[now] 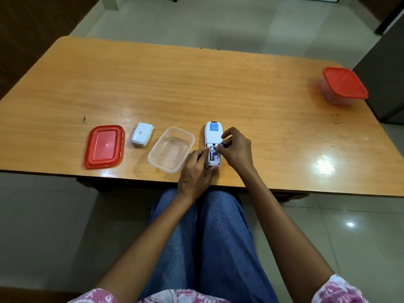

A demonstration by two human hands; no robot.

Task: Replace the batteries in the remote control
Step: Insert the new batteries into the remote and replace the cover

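Observation:
A white remote control (211, 133) lies face down near the table's front edge, its battery compartment uncovered. One blue battery (211, 154) sits in the compartment. My left hand (195, 171) grips the remote's near end and left side. My right hand (237, 149) pinches a second blue battery (223, 145), tilted over the right side of the compartment. The white battery cover (142, 134) lies on the table to the left, apart from the remote.
A clear plastic container (171, 149) with nothing in it stands just left of the remote. Its red lid (104, 146) lies further left. A second container with a red lid (344, 85) stands at the far right on the wooden table (196, 84).

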